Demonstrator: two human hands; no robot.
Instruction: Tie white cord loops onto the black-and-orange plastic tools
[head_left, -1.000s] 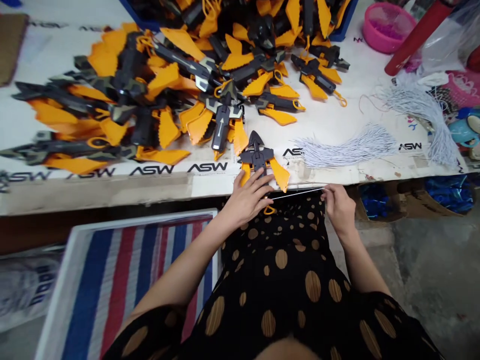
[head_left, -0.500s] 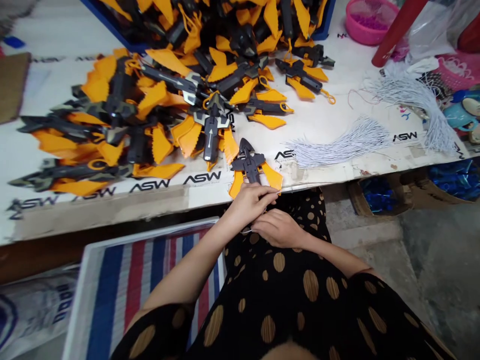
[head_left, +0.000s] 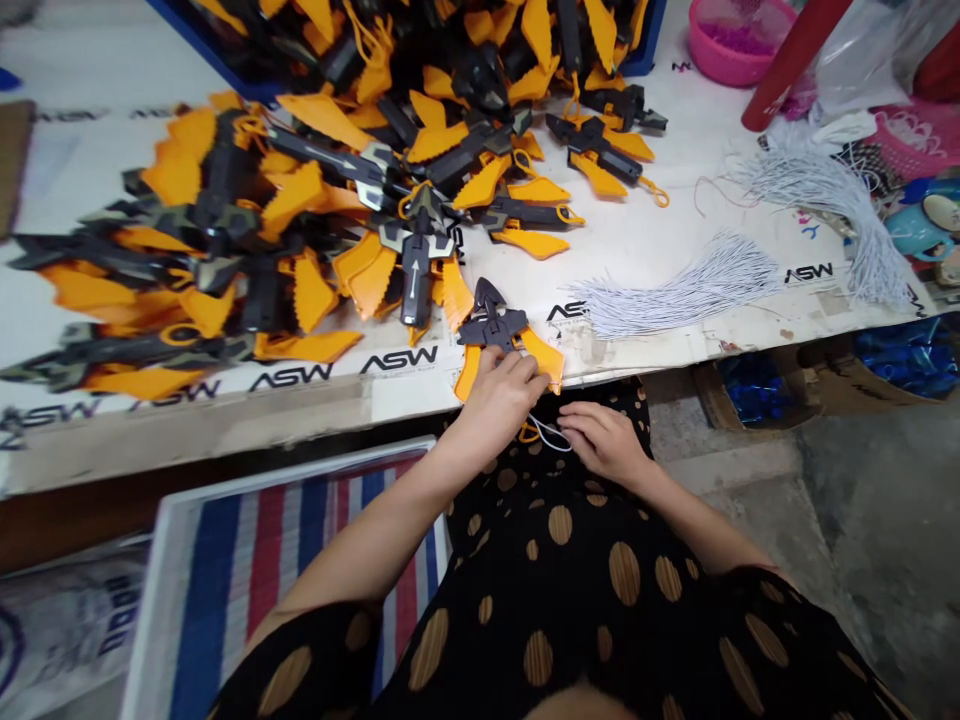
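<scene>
Head view: my left hand [head_left: 499, 395] clamped the black-and-orange plastic toy [head_left: 491, 328] flat at the front edge of the counter [head_left: 225, 425]. Right hand [head_left: 604, 440] sat at the white cord [head_left: 551, 433]; can't tell if pinched. Toy looked light, stiff; best held by its black body, not the thin orange wings.

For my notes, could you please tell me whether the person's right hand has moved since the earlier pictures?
Yes: the right hand has moved left and back from the table edge, to below the printed ASW logo.
</scene>
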